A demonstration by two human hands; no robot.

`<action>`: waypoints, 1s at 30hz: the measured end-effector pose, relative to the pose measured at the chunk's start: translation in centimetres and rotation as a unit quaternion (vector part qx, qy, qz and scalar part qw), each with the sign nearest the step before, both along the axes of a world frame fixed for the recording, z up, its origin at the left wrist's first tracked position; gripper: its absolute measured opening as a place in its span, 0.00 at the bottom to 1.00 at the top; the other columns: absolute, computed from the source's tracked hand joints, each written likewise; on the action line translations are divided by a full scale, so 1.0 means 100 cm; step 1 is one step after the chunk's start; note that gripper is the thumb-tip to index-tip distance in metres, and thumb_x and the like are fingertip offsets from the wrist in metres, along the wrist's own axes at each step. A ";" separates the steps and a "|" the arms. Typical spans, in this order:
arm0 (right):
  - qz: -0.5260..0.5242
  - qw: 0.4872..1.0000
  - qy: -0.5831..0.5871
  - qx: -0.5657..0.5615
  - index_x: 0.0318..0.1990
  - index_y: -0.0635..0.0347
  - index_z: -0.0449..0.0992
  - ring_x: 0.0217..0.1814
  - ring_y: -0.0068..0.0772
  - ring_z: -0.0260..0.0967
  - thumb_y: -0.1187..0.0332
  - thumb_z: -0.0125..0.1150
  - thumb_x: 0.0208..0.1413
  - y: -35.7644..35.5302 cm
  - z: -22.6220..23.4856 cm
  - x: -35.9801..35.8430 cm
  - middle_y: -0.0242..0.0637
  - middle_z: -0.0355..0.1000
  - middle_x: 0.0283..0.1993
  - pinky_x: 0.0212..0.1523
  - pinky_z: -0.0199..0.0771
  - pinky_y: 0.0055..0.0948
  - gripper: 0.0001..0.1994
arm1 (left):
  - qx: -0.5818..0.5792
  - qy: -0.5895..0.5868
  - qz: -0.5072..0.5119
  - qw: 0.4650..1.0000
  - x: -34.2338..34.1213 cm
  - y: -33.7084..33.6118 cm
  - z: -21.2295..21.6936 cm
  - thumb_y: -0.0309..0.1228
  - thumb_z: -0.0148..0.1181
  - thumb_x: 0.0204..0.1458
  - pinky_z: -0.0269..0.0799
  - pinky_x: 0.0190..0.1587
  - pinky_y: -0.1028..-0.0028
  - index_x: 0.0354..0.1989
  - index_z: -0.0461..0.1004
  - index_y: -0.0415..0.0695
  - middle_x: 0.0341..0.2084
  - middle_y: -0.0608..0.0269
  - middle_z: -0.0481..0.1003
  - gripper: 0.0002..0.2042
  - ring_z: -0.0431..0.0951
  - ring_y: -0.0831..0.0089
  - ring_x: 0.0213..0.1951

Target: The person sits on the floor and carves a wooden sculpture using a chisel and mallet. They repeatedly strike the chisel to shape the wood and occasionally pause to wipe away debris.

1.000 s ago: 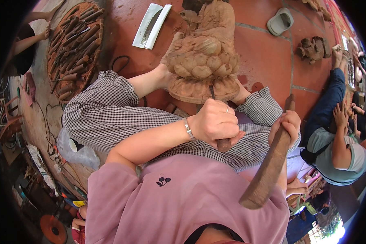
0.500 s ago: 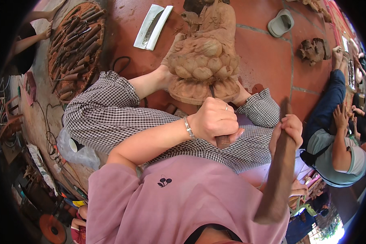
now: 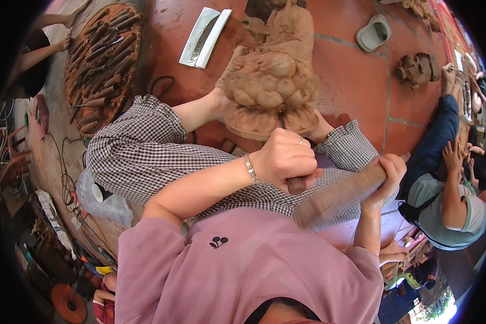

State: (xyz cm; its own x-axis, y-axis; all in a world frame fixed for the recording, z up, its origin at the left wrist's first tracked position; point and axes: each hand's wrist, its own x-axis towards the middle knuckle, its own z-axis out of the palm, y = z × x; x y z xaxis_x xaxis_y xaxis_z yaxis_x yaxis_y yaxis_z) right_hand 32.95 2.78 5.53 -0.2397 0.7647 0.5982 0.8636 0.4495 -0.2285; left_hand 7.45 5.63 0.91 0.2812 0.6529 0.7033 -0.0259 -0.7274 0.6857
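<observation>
A carved wooden statue (image 3: 294, 40) of a seated figure on a lotus base stands on the floor between my feet. My left hand (image 3: 286, 159) is closed round a carving chisel (image 3: 296, 186). Its wooden handle end sticks out toward me, and its thin dark blade reaches the lower petals of the base; the exact tip is hard to make out. In my right hand (image 3: 390, 174) is a long wooden mallet (image 3: 343, 197), gripped by its narrow end. Its thick end, smeared by motion, lies just right of and nearer me than the chisel handle.
A round tray (image 3: 133, 81) full of chisels stands at the far left. A knife on white paper (image 3: 201, 38) lies left of the statue. To the right are a grey clog (image 3: 373, 33), a wood chunk (image 3: 416, 70) and a seated person (image 3: 443, 210). A plastic bag (image 3: 108, 200) lies left.
My right hand has swung the mallet from upright at the right to a slant, its thick end now close to the chisel handle. The left hand and chisel stay in place.
</observation>
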 end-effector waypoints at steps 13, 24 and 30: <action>0.076 0.981 0.175 0.030 0.45 0.61 0.72 0.42 0.47 0.72 0.89 0.64 0.43 0.004 -0.022 0.002 0.44 0.72 0.41 0.46 0.73 0.45 0.21 | 0.001 -0.023 0.019 1.000 0.005 -0.006 -0.003 0.22 0.68 0.38 0.55 0.15 0.71 0.14 0.61 0.47 0.11 0.67 0.60 0.17 0.62 0.69 0.12; -0.033 0.987 0.128 -0.095 0.43 0.62 0.73 0.42 0.43 0.72 0.84 0.70 0.47 -0.016 -0.032 0.014 0.44 0.72 0.38 0.47 0.72 0.39 0.16 | 0.116 0.041 -0.044 0.991 -0.002 -0.006 0.011 0.29 0.68 0.40 0.61 0.16 0.74 0.16 0.61 0.50 0.14 0.70 0.60 0.16 0.65 0.74 0.14; -0.006 0.995 0.078 -0.063 0.41 0.62 0.74 0.41 0.42 0.72 0.83 0.71 0.46 -0.014 -0.031 0.017 0.43 0.72 0.37 0.46 0.73 0.38 0.16 | 0.052 0.102 -0.066 0.991 0.011 -0.013 0.007 0.37 0.66 0.37 0.63 0.17 0.72 0.19 0.66 0.50 0.15 0.70 0.63 0.12 0.66 0.73 0.16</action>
